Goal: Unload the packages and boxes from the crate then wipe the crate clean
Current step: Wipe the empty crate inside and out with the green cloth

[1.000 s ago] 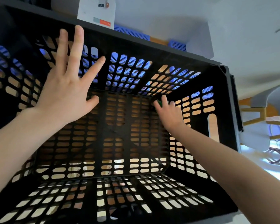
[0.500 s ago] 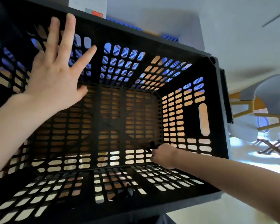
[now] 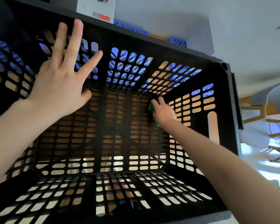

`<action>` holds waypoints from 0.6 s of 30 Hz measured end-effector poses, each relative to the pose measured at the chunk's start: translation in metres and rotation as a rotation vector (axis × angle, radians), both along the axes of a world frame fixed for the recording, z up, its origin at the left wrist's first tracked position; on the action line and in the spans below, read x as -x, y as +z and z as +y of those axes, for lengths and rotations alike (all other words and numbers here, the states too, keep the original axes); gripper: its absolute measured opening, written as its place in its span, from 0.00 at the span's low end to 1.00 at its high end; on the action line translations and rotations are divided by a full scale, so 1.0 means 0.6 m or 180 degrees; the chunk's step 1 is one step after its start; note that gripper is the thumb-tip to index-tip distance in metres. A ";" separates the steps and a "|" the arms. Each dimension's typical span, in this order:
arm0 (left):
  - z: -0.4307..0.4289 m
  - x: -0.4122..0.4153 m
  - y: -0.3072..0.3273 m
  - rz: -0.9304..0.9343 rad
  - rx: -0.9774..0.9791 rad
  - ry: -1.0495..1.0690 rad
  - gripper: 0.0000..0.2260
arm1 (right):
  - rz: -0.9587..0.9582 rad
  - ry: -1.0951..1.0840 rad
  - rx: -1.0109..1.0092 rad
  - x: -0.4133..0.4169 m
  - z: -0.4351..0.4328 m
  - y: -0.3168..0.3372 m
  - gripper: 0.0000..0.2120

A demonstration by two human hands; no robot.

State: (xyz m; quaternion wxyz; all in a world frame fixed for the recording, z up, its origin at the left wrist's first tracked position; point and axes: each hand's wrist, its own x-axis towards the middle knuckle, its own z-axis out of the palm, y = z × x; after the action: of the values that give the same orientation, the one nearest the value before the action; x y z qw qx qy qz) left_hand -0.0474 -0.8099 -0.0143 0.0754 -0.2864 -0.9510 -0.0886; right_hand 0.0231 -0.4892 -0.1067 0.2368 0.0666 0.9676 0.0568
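Note:
A black slotted crate (image 3: pixel 223 94) fills the view, seen from above, with no packages inside. My left hand (image 3: pixel 61 84) lies flat with fingers spread against the crate's far left inner wall. My right hand (image 3: pixel 164 111) reaches deep to the far right corner of the floor and presses a green cloth (image 3: pixel 151 107) there; only a sliver of the cloth shows under the fingers.
A white box (image 3: pixel 95 7) with an orange label stands beyond the crate's far rim, with blue slotted crates (image 3: pixel 132 30) behind it. A pale chair (image 3: pixel 268 101) with wooden legs is at the right.
My right hand has swept from the near right corner of the crate floor back to the far right corner. My left hand stays pressed on the far wall.

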 end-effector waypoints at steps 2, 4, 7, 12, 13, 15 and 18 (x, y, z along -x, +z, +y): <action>0.000 0.000 0.001 0.0028 0.0020 0.0006 0.44 | -0.0050 0.0175 0.0086 -0.032 -0.013 -0.011 0.23; 0.002 -0.001 0.003 0.0020 0.0053 -0.0001 0.44 | -0.0305 0.0565 0.0257 -0.077 -0.020 -0.002 0.23; 0.003 -0.002 0.004 -0.0016 0.0039 0.0010 0.44 | -0.1129 0.1220 0.0736 -0.163 -0.033 0.021 0.24; 0.002 0.000 0.001 0.0016 -0.0005 -0.0018 0.45 | -0.2102 0.1890 0.0879 -0.198 -0.054 0.043 0.21; 0.003 0.000 0.000 0.0044 0.0001 -0.0034 0.44 | -0.1983 0.1926 0.0865 -0.175 -0.056 0.048 0.19; 0.003 0.001 -0.003 0.0084 0.0007 -0.0053 0.44 | -0.1355 0.1813 0.0886 -0.117 -0.059 0.055 0.18; 0.003 0.001 -0.005 0.0094 0.0019 -0.0046 0.44 | 0.0075 0.1398 0.0892 -0.017 -0.063 0.048 0.20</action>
State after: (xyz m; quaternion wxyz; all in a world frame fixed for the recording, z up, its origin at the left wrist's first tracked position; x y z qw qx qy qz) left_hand -0.0479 -0.8081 -0.0175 0.0879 -0.2947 -0.9480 -0.0820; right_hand 0.0333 -0.5273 -0.0780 0.2145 -0.1778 0.9600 -0.0284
